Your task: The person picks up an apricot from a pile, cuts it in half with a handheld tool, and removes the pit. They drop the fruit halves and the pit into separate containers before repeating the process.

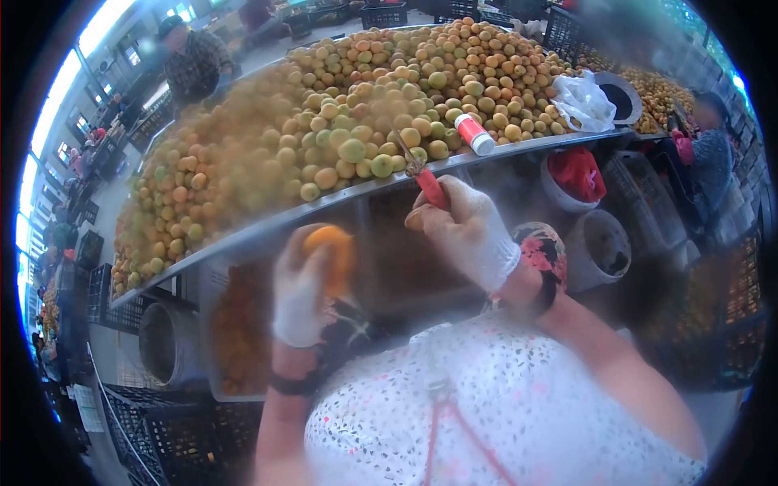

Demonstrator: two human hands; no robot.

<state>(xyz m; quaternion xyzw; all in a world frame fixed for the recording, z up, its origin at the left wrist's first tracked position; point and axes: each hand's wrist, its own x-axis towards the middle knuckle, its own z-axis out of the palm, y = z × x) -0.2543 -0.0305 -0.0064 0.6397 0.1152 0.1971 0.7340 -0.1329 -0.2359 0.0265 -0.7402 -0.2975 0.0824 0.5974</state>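
Note:
My left hand (300, 283), in a white work glove, is closed around an orange persimmon (336, 257) in front of the table's near edge. The fruit is smooth and brighter than those on the pile. My right hand (470, 223), also gloved, grips the red handle of a knife (433, 189), its thin blade pointing up and away over the table rim. Brownish residue clings where blade meets handle. Beyond both hands, a large heap of yellow-green to orange persimmons (352, 150) covers the metal-edged table (288, 212).
On the table lie a red-and-white bottle (474, 134) and a white plastic bag (583, 101). Below are a tub of orange fruit (243, 332), a grey bucket (166, 344), white buckets (600, 243) and black crates (166, 421). One person (190, 65) stands across the table; another (705, 158) sits right.

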